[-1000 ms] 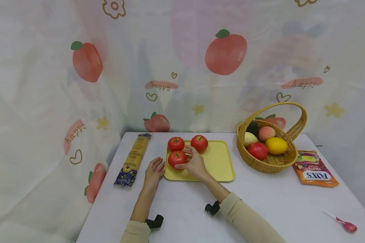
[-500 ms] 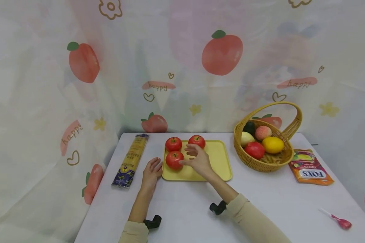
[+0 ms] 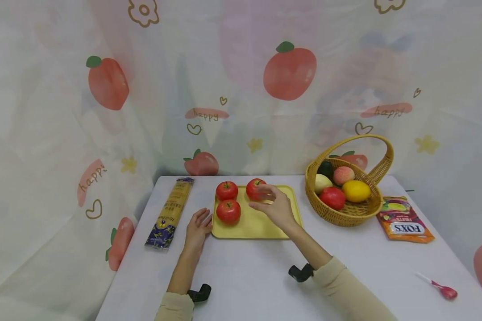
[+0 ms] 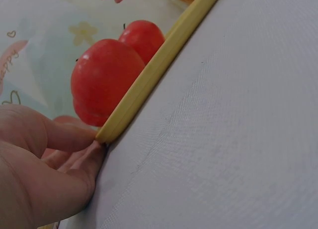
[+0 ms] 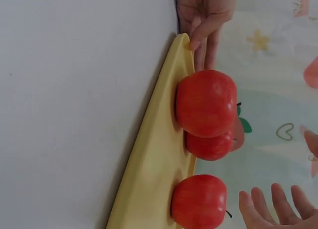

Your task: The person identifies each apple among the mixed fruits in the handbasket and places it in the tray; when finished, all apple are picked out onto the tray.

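Note:
A yellow tray point(image 3: 245, 227) lies on the table with three red apples on it. Two apples, one at the back left point(image 3: 226, 191) and one at the front left point(image 3: 228, 211), sit close together. The third apple point(image 3: 254, 189), toward the back middle, is partly covered by fingers. My left hand point(image 3: 197, 229) is at the tray's left edge; in the left wrist view its thumb and fingers pinch the rim near the corner. Over the tray's right half hovers my right hand point(image 3: 278, 207), fingers spread and holding nothing, apart from the apples in the right wrist view point(image 5: 280, 211).
A wicker basket point(image 3: 337, 219) of mixed fruit, with a tall handle, stands to the right. Beside it lies a candy bag point(image 3: 405, 219). A long pasta packet point(image 3: 170, 214) lies left of the tray, and a pink spoon point(image 3: 442, 289) at the front right.
My right hand has let go of the front left apple and moved right, its fingers opening. The left hand stays at the tray's edge. The head view has shifted slightly.

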The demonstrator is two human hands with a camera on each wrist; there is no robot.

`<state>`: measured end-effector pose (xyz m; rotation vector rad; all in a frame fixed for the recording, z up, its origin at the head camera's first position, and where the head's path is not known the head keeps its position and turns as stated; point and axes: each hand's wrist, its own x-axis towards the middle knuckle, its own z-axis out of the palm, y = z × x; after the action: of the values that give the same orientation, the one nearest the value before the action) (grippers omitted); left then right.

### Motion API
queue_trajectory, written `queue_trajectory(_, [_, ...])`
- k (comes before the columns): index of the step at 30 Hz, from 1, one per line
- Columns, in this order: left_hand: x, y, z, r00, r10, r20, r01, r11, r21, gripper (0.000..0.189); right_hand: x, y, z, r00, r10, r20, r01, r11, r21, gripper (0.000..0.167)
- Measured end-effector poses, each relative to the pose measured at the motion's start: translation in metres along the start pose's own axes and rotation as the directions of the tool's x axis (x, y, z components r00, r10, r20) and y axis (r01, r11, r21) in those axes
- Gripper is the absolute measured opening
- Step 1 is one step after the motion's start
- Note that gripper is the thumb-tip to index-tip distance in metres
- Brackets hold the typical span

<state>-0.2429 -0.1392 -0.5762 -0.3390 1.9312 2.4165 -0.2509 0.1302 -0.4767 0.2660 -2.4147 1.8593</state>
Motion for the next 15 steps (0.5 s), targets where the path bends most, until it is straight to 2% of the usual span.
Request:
queue_trajectory(8, [-0.001,0.002,0.001,1.000,-0.001,-0.004,0.001,1.000,0.008,0.069,0.004,-0.004,-0.026,0.998,-0.017,-0.064,0.016,1.000,-0.015,0.048])
queue_trajectory(15, [-0.001,0.002,0.001,1.000,-0.010,-0.008,0.010,1.000,0.019,0.068,-0.003,-0.007,-0.052,0.997,-0.020,-0.073,0.019,1.000,-0.011,0.050])
